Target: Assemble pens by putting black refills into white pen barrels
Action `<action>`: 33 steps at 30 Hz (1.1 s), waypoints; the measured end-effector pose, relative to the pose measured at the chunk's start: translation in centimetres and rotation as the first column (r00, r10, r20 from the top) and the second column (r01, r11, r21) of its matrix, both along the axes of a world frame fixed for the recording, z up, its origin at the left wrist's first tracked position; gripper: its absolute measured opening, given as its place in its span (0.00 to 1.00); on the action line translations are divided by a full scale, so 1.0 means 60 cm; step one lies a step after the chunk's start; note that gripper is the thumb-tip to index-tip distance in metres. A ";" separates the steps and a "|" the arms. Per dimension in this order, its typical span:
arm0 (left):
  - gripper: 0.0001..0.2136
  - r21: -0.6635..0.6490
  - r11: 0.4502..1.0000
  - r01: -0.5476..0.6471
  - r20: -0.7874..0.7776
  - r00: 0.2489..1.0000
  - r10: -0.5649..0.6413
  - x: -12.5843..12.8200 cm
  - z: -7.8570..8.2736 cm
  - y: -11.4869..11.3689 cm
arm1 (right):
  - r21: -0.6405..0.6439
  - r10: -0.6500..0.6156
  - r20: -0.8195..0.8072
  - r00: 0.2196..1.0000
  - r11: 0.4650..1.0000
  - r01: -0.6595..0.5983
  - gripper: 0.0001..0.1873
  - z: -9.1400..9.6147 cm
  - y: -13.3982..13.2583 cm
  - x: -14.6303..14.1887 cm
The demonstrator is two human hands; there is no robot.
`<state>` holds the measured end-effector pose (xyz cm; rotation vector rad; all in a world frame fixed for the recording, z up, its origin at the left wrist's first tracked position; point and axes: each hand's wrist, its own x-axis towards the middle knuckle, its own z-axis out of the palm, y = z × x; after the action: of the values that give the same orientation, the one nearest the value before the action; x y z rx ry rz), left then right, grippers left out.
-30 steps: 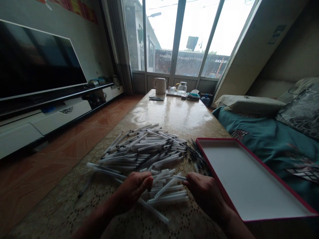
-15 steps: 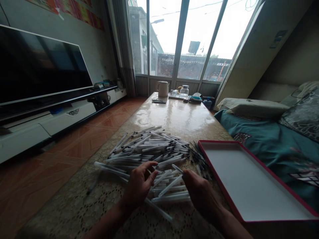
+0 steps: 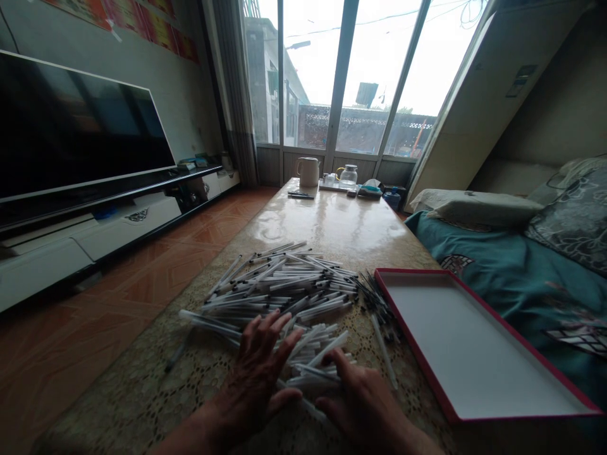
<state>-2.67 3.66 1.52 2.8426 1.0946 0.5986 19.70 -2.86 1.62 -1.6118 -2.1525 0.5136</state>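
Observation:
Many white pen barrels with black ends lie in a heap on the patterned tablecloth. Closer to me is a smaller pile of clear-white tubes, which look like pen caps or barrels. My left hand is spread, palm down, at the left side of this near pile. On its right side my right hand has thumb and index finger apart, with ends of the tubes between them. Whether it touches them is hard to tell. Thin black sticks lie to the right of the heap.
A shallow red-rimmed box with a white inside lies at the table's right edge. One loose tube is left of it. A kettle and a glass pot stand at the far end. A sofa borders the right.
The left hand has gone from a near pinch to spread fingers. My right hand has moved down and left and no longer holds the tube it had, its fingers now parted.

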 end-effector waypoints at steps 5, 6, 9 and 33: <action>0.49 0.044 0.996 0.079 -0.152 0.986 -0.072 -0.016 -0.006 0.044 | 0.138 0.041 0.150 0.988 0.988 -0.062 0.31 -0.036 0.012 -0.013; 0.50 0.035 0.995 0.091 -0.168 0.982 -0.084 -0.020 -0.009 0.052 | 0.161 0.048 0.172 0.984 0.984 -0.076 0.30 -0.040 0.017 -0.013; 0.48 -0.003 0.994 0.106 -0.200 0.974 -0.105 -0.027 -0.018 0.071 | 0.203 0.047 0.235 0.971 0.974 -0.097 0.27 -0.049 0.029 -0.011; 0.40 -0.084 0.970 0.227 -0.166 0.957 -0.238 0.015 -0.009 0.170 | 0.167 -0.040 0.365 0.930 0.986 -0.023 0.17 -0.016 0.112 -0.002</action>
<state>-1.74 13.88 0.96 2.9511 0.7619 0.2961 19.57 3.88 0.68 -1.7284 -2.3752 0.0183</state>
